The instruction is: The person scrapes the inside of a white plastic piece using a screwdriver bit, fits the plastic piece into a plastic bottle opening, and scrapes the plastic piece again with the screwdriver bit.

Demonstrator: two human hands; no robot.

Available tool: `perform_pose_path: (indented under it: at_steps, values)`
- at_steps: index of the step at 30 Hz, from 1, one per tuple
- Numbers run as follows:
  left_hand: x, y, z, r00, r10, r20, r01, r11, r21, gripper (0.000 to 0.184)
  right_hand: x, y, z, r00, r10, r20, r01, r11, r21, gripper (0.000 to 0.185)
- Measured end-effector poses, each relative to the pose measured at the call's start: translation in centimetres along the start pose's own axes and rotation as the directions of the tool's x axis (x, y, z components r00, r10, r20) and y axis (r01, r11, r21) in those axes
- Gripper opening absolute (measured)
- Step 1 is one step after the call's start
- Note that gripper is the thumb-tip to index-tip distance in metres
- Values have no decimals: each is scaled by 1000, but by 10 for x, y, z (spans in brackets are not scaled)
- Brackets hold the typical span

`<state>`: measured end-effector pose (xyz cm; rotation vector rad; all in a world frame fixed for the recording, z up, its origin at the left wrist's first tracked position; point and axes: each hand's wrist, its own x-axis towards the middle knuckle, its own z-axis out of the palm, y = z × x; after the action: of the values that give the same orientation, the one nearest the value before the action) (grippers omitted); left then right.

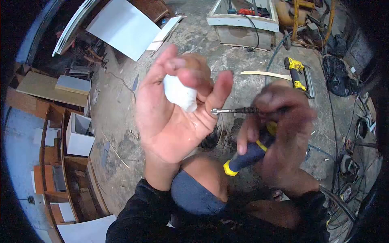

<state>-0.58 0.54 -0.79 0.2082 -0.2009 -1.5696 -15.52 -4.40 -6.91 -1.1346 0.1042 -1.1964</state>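
Where the concrete floor stretches away beyond the screwdriver, it runs between a white-edged box on the far side of that tool and a white panel far off to its upper left. Nearer the person, room is tighter, because a bent knee stands just left of the screwdriver.

Well left of the screwdriver, wooden shelves edge the floor. Beyond it to the right lies a yellow and black power tool, with a thin wooden strip pointing towards it. Dark cables trail along the floor well right of the screwdriver.

Up and left of the screwdriver, the left hand shows its palm, fingers curled partway around a smooth white piece, rounded, with a narrower stub pointing down and right. The right hand, blurred and half closed, holds the screwdriver's dark blue handle with its yellow end slanting downwards. Just above that handle, its fingers also hold a thin metal rod, dark and ridged, then silver towards the tip. Whether that tip touches the left hand cannot be told.
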Motion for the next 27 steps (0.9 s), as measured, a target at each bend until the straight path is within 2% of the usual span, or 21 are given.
perform_pose_path:
  at_steps: [4,8,11,15,17,19,20,22,24,26,27]
  values:
    - [2,2,-2,993,-113,-17,110,984,-143,35,-6,-4,-10,980,-136,146,170,952,-254,48]
    - [1,5,-3,983,-185,14,183,955,-233,36,-5,-11,-13,931,-268,249,352,843,-407,40]
    - [2,5,-5,981,-188,49,195,947,-254,35,-13,-19,-3,945,-257,201,323,822,-469,34]
    - [2,3,-3,987,-154,46,161,961,-226,35,-11,-16,-8,907,-291,305,413,760,-502,34]
    - [1,1,-2,993,-117,8,117,985,-128,35,-9,-20,-6,911,-255,324,394,771,-500,36]
    - [0,-2,2,998,-58,-19,59,998,23,35,-8,-16,2,908,-297,295,413,754,-511,37]
    - [0,-5,7,1000,-21,-23,24,992,125,35,-7,-4,6,888,-371,272,460,716,-526,37]
    - [1,-7,6,997,70,41,-79,946,316,36,-3,17,5,883,-423,204,467,747,-473,37]
    - [5,-6,-2,970,157,183,-228,849,476,37,1,29,1,921,-370,124,390,857,-336,36]
    - [6,-7,-3,960,169,223,-260,836,483,38,1,34,0,951,-303,60,308,922,-232,36]
    - [5,-7,-5,955,175,240,-275,829,487,38,-1,32,-4,956,-276,100,292,929,-225,35]
